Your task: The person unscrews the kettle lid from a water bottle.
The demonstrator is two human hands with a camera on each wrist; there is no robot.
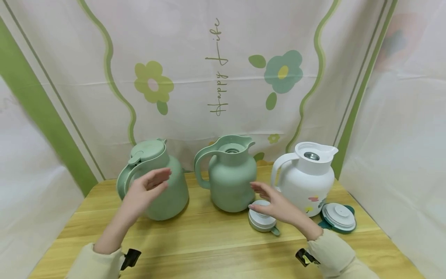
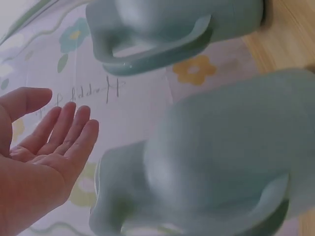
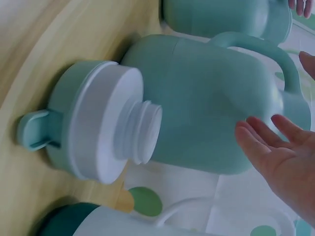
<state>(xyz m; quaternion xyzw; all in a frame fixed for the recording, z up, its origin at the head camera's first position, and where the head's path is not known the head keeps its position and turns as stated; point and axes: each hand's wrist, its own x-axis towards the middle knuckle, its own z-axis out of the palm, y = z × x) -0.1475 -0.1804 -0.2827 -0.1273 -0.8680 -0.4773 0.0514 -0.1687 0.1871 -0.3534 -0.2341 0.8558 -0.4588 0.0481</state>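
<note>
My left hand hovers in front of the lidded green thermos jug at the left, its fingers relaxed and holding nothing. In the left wrist view that hand is apart from the jug. My right hand, also holding nothing, is raised above a green-and-white jug lid lying upside down on the table. Just behind it stands a second green thermos jug, its top uncovered. The right wrist view shows loosely bent fingers in front of this jug, with the lid beside it.
A white thermos jug with printed flowers stands uncovered at the right. Near its base lies a dark-green-rimmed lid, underside up. The wooden table backs onto a floral curtain, and more cloth hangs at both sides.
</note>
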